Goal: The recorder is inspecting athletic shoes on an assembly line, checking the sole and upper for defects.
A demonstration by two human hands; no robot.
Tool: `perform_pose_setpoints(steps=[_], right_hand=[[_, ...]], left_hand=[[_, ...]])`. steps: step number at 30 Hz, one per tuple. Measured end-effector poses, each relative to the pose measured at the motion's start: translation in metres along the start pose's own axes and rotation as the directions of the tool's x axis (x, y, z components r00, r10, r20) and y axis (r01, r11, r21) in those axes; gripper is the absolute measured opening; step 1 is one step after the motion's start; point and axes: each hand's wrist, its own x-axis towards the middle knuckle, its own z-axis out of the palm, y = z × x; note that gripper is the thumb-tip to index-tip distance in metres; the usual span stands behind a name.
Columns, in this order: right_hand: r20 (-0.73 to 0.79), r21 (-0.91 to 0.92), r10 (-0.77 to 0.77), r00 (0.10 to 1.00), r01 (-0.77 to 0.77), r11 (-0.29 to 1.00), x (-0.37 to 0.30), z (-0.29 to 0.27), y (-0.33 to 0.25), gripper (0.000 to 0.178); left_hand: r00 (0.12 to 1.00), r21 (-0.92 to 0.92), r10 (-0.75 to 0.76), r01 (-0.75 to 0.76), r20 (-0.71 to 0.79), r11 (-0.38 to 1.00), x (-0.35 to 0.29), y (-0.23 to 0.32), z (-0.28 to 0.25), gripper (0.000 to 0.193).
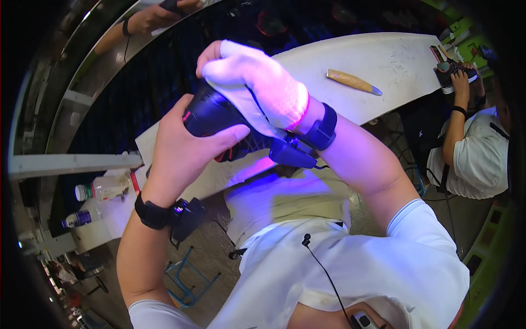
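A black shoe with red trim is up in front of me, above the white work surface. My left hand is bare and closed round its near-left side, the thumb stretched across it toward the right. Over its far end bends my right hand, in a white glove with a bare fingertip showing. The glove covers part of the shoe and hides most of the right fingers' contact. Purple-blue light falls on the glove and forearm. To the right, a wooden-handled knife with a short blade lies on the table.
The white table curves away to the right, where a co-worker handles another black shoe. Plastic bottles are at the left beside a pale metal bar. A blue stool stands below on the floor.
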Motion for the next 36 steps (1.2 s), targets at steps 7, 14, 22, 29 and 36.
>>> perform_pose_setpoints(steps=[7, 14, 22, 29, 36], right_hand=[[-0.075, -0.162, 0.007, 0.997, -0.019, 0.987, -0.022, -0.026, -0.033, 0.028], [-0.056, -0.398, -0.152, 0.987, 0.118, 0.910, -0.063, -0.047, -0.049, 0.042], [-0.154, -0.291, 0.044, 0.987, -0.088, 0.953, -0.146, -0.037, -0.073, 0.086], [0.143, -0.771, -0.200, 0.969, 0.236, 0.591, -0.187, -0.006, -0.051, 0.084], [-0.065, -0.931, -0.177, 0.982, 0.004, 0.365, -0.158, 0.007, 0.028, 0.109]], left_hand=[[0.998, 0.239, 0.015, -0.028, 0.057, 0.971, 0.030, 0.030, 0.019, 0.056], [0.919, 0.612, 0.332, -0.391, 0.214, 0.688, 0.022, 0.047, 0.052, 0.078], [0.725, 0.653, 0.516, -0.667, 0.456, 0.361, -0.026, 0.036, 0.089, 0.062], [0.562, 0.478, 0.585, -0.822, 0.585, 0.311, -0.025, 0.044, 0.037, 0.053], [0.997, -0.141, -0.077, 0.079, 0.022, 0.987, -0.106, -0.025, 0.015, 0.089]])
